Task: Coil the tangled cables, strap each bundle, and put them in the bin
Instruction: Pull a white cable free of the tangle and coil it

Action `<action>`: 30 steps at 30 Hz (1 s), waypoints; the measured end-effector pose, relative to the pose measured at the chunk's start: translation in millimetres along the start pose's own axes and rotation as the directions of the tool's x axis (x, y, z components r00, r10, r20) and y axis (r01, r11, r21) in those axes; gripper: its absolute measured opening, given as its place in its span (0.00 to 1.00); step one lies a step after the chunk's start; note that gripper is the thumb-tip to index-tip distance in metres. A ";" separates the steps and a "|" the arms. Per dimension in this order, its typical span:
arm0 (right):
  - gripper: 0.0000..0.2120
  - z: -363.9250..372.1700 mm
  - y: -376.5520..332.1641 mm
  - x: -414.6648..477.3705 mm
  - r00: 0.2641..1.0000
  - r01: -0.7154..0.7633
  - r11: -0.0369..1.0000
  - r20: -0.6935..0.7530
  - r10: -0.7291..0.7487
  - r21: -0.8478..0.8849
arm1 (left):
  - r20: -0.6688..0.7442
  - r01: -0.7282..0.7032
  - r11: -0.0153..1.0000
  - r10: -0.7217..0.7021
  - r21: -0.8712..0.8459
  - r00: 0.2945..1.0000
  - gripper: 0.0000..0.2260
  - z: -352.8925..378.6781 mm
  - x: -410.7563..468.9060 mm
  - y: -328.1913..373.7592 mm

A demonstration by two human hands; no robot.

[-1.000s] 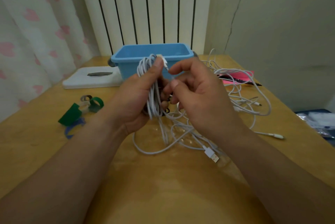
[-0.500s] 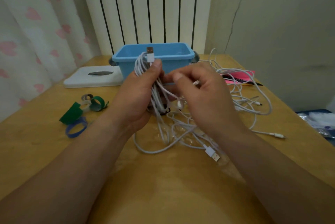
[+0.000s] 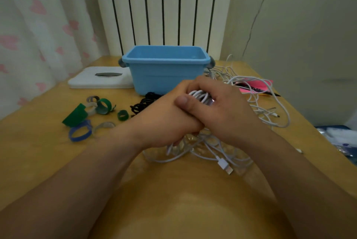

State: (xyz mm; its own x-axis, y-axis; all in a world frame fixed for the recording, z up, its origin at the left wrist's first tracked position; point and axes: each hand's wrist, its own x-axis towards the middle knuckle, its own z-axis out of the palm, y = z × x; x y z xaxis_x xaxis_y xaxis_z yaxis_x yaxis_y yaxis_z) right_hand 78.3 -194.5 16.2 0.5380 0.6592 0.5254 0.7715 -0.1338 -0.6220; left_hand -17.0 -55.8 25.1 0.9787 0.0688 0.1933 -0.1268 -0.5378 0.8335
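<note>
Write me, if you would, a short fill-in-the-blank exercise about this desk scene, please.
1. The left hand and right hand both grip a coil of ____ cable.
2. The bin behind them is coloured ____.
3. The straps lie on the table to the person's ____.
4. The second cable, in front of the bin, is coloured ____.
Missing words: white; blue; left; black.

Left hand, right hand clasp white cable coil together — blue bin behind, straps lying left.
</note>
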 end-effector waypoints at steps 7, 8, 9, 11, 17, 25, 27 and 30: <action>0.14 5.9 -4.8 3.5 0.961 -0.051 0.992 -0.266 0.080 0.113 | -0.074 -0.073 0.992 0.081 0.100 0.994 0.11 -2.6 1.9 -0.9; 0.14 4.5 -4.1 4.1 0.946 -0.076 0.992 -0.306 0.104 0.105 | -0.095 -0.085 0.985 0.100 0.151 0.990 0.11 -1.2 1.6 -2.1; 0.14 3.1 -2.9 4.6 0.933 -0.092 0.991 -0.339 0.119 0.095 | -0.125 -0.095 0.969 0.126 0.229 0.984 0.12 1.1 1.9 -4.0; 0.15 1.2 -0.9 5.1 0.915 -0.105 0.991 -0.382 0.127 0.079 | -0.173 -0.091 0.911 0.173 0.402 0.970 0.14 7.5 3.3 -6.7; 0.20 2.5 6.5 5.7 0.890 -0.141 0.990 -0.439 0.126 -0.003 | -0.205 -0.017 0.836 0.154 0.548 0.967 0.12 21.5 7.6 -8.6; 0.23 5.7 -10.0 21.4 0.949 -0.249 0.968 -0.196 0.248 0.020 | -0.297 0.008 0.913 0.125 0.408 0.947 0.16 0.4 16.7 -25.5; 0.22 3.1 -21.4 28.3 0.955 -0.243 0.969 -0.162 0.247 0.049 | -0.371 0.006 0.953 0.113 0.304 0.922 0.17 -4.0 18.8 -25.2; 0.24 0.0 -38.6 39.4 0.933 -0.240 0.966 -0.252 0.258 0.099 | -0.537 0.031 0.985 0.066 0.169 0.841 0.15 -27.0 16.3 -21.0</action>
State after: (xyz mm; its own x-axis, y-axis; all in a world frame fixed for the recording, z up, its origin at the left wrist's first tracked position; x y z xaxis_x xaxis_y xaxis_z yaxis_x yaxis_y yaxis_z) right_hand 69.8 -163.3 60.9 0.7862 0.3943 0.4758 0.5821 -0.2141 -0.7844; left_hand -2.7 -20.7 24.7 0.7281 0.4738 0.4954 -0.0672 -0.6699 0.7394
